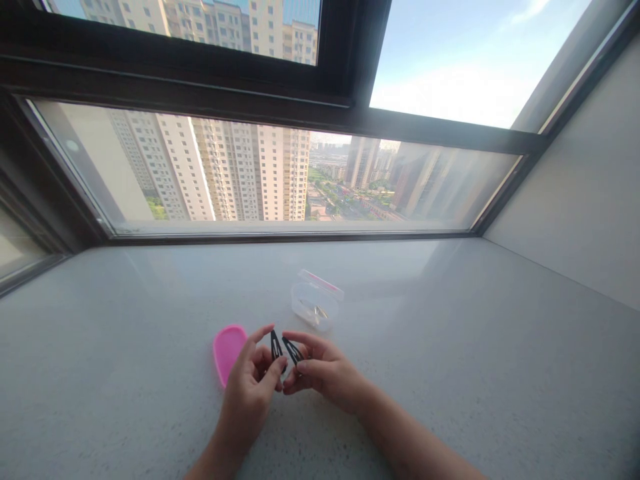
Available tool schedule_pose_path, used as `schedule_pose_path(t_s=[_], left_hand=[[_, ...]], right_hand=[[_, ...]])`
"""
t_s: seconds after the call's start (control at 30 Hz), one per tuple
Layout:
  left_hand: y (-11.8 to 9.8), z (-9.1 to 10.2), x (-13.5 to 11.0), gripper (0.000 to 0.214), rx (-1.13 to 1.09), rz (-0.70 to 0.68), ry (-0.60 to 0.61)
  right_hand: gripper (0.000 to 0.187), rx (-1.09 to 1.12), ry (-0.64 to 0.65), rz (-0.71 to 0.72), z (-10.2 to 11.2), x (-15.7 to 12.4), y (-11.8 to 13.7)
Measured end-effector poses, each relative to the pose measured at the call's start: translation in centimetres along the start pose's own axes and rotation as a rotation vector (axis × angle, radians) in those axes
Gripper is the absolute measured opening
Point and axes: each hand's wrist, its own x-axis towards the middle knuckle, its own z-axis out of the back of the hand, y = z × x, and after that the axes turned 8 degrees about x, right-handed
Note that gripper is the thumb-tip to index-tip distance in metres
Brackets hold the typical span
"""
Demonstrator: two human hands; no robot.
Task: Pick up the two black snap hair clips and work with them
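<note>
My left hand (249,393) pinches a black snap hair clip (275,347) between thumb and fingers, tip pointing up. My right hand (323,369) pinches a second black hair clip (293,350) beside it. The two clips almost touch, held just above the grey sill. A pink oval lid (227,350) lies flat, partly behind my left hand. Beyond the hands sits a small clear plastic box (314,305) with a pink-edged lid (323,283) tipped open and something small and metallic inside.
The grey speckled window sill (450,347) stretches wide on both sides. A dark-framed window (280,233) runs along its far edge, with tall buildings outside. A pale wall (575,200) closes the right side.
</note>
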Motion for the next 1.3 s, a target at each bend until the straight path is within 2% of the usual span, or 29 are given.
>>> schedule_pose_path(t_s=[0.13,0.3,0.47,0.6,0.7,0.93,1.17,1.3], left_hand=[[0.31,0.17,0.05,0.059,0.014,0.001,-0.003],[0.46,-0.19,-0.30,0.057,0.024,-0.022,-0.011],[0.27,-0.50,-0.56,0.055,0.004,-0.036,-0.034],[0.06,-0.47,-0.61,0.056,-0.008,-0.019,0.050],[0.06,-0.62,-0.66,0.053,-0.028,-0.042,0.032],[-0.41,-0.20,-0.18,0.051,0.022,-0.029,-0.106],[-0.07,-0.04,-0.05,0.049,0.000,-0.003,-0.023],[0.05,-0.05,-0.12,0.047,-0.002,0.006,-0.015]], right_hand=[[0.049,0.002,0.010,0.007,0.12,0.08,-0.19],[0.058,-0.108,-0.015,0.043,0.42,0.13,-0.62],[0.056,-0.317,0.143,-0.010,0.17,-0.05,-0.62],[0.059,-0.278,0.181,-0.030,0.34,-0.03,-0.51],[0.061,-0.244,0.197,-0.034,0.56,0.04,-0.62],[0.057,-0.232,0.064,0.051,0.24,-0.10,-0.57],[0.061,-0.254,-0.039,0.149,0.37,0.04,-0.44],[0.058,-0.271,-0.063,0.140,0.51,0.15,-0.44]])
